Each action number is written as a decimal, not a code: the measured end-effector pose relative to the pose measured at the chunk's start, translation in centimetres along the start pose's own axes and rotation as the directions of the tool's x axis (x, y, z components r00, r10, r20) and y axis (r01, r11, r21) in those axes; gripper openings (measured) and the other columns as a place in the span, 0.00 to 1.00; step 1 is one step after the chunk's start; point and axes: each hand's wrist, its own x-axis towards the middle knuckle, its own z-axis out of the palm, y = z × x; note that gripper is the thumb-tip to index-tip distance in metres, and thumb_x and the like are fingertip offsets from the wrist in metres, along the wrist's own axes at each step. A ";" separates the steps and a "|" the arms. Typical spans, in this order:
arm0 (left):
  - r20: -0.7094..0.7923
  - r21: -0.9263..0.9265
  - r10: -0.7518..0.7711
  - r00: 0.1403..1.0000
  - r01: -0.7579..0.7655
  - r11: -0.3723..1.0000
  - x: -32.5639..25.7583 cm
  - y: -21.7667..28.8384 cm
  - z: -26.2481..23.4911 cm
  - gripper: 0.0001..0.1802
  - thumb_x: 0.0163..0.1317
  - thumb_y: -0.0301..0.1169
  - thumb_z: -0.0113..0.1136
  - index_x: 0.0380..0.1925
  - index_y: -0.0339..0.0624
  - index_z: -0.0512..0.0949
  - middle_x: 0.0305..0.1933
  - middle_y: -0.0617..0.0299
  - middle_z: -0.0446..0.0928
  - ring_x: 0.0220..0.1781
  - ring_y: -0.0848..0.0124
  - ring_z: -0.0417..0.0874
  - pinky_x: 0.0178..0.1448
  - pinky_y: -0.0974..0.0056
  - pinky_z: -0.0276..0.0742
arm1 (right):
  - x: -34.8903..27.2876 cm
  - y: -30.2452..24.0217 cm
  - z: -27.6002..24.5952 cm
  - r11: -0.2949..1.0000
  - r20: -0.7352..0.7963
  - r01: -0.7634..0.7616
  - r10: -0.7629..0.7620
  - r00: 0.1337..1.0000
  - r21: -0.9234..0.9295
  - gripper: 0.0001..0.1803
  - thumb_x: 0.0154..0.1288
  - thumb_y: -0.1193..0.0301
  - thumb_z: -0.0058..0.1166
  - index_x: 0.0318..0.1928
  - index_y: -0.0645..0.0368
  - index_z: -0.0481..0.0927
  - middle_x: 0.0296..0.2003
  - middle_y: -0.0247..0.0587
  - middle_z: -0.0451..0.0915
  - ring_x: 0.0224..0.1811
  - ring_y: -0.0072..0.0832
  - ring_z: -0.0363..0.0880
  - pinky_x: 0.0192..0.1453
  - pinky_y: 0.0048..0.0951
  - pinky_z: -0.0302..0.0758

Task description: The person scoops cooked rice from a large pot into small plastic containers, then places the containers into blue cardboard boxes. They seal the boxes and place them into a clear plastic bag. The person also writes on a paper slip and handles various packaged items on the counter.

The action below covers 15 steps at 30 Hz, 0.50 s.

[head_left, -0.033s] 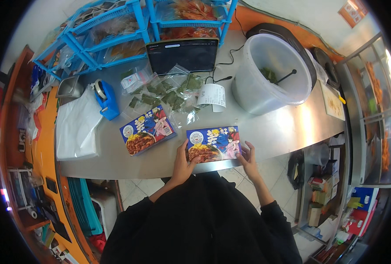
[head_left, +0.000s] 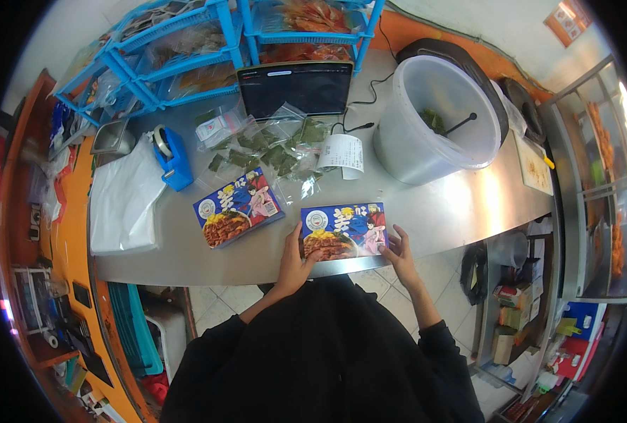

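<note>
A blue cardboard food box (head_left: 359,224), printed with a rice dish and cartoon figures, is near the front edge of the steel table. My left hand (head_left: 296,261) grips its left end, the thumb lying over the lower front corner. At the opposite end, my right hand (head_left: 401,258) steadies the lower right corner with its thumb, fingers curved along the side. A matching box (head_left: 248,204) rests at an angle to the left. Behind the boxes are clear bags of dark green sheets (head_left: 279,161) and a curled paper slip (head_left: 341,155).
A blue tape dispenser (head_left: 176,161) stands beside white plastic bags (head_left: 124,204). Toward the back are a tablet (head_left: 296,90) and blue tiered racks (head_left: 179,46). A large translucent bucket (head_left: 415,144) occupies the right side, with a cutting board (head_left: 532,166) beyond it.
</note>
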 end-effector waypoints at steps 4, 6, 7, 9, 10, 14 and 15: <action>0.101 -0.113 -0.055 0.993 0.066 0.991 -0.3 -1.4 -0.4 0.38 0.54 0.36 0.58 0.60 0.34 0.50 0.56 0.43 0.58 0.58 0.55 0.62 0.61 0.59 0.57 | 1.6 -2.0 -0.3 0.951 0.237 -0.196 0.253 0.938 -0.240 0.43 0.44 0.69 0.64 0.57 0.72 0.54 0.46 0.48 0.70 0.50 0.30 0.70 0.53 0.29 0.67; 0.153 -0.162 -0.051 0.987 0.076 0.984 -0.4 -2.2 -1.2 0.38 0.54 0.36 0.58 0.59 0.33 0.51 0.57 0.45 0.58 0.59 0.57 0.61 0.61 0.60 0.57 | 1.3 -2.5 -0.1 0.938 0.269 -0.260 0.318 0.909 -0.228 0.42 0.44 0.68 0.64 0.57 0.70 0.54 0.45 0.46 0.71 0.48 0.29 0.71 0.52 0.29 0.67; 0.213 -0.242 -0.087 0.973 0.138 0.960 -0.6 -2.4 -1.6 0.39 0.54 0.37 0.59 0.59 0.33 0.50 0.57 0.46 0.58 0.60 0.58 0.60 0.62 0.60 0.56 | 0.8 -2.5 0.3 0.930 0.286 -0.293 0.350 0.892 -0.223 0.42 0.44 0.68 0.64 0.57 0.70 0.55 0.44 0.45 0.72 0.48 0.29 0.71 0.52 0.28 0.67; 0.319 -0.388 -0.149 0.936 0.272 0.880 -1.5 -2.8 -2.3 0.40 0.53 0.37 0.60 0.59 0.32 0.50 0.57 0.48 0.58 0.61 0.61 0.59 0.62 0.61 0.56 | -0.8 -3.2 2.0 0.958 0.253 -0.241 0.274 0.928 -0.152 0.37 0.42 0.71 0.65 0.51 0.66 0.58 0.41 0.44 0.73 0.43 0.29 0.73 0.48 0.29 0.70; 0.329 -0.532 -0.181 0.927 0.340 0.775 -2.2 -2.8 -2.4 0.41 0.51 0.35 0.62 0.59 0.31 0.50 0.56 0.51 0.59 0.61 0.64 0.59 0.62 0.61 0.56 | -1.5 -3.8 3.0 0.969 0.251 -0.219 0.242 0.937 -0.116 0.36 0.41 0.72 0.65 0.50 0.65 0.59 0.40 0.44 0.73 0.42 0.29 0.74 0.46 0.28 0.71; 0.290 -0.665 -0.320 0.902 0.430 0.610 -4.3 -3.2 -6.5 0.38 0.47 0.27 0.64 0.55 0.33 0.53 0.54 0.52 0.62 0.58 0.65 0.64 0.61 0.61 0.60 | -3.4 -5.7 8.1 0.981 0.300 -0.131 0.169 0.939 -0.143 0.35 0.38 0.75 0.65 0.47 0.61 0.58 0.36 0.43 0.73 0.36 0.30 0.76 0.41 0.28 0.73; 0.318 -0.715 -0.306 0.898 0.439 0.544 -4.6 -3.1 -8.5 0.38 0.46 0.27 0.64 0.55 0.34 0.54 0.54 0.53 0.63 0.57 0.65 0.65 0.60 0.61 0.61 | -3.9 -5.8 9.6 0.983 0.340 -0.113 0.157 0.927 -0.145 0.36 0.38 0.75 0.65 0.48 0.61 0.57 0.35 0.43 0.73 0.35 0.30 0.76 0.41 0.28 0.74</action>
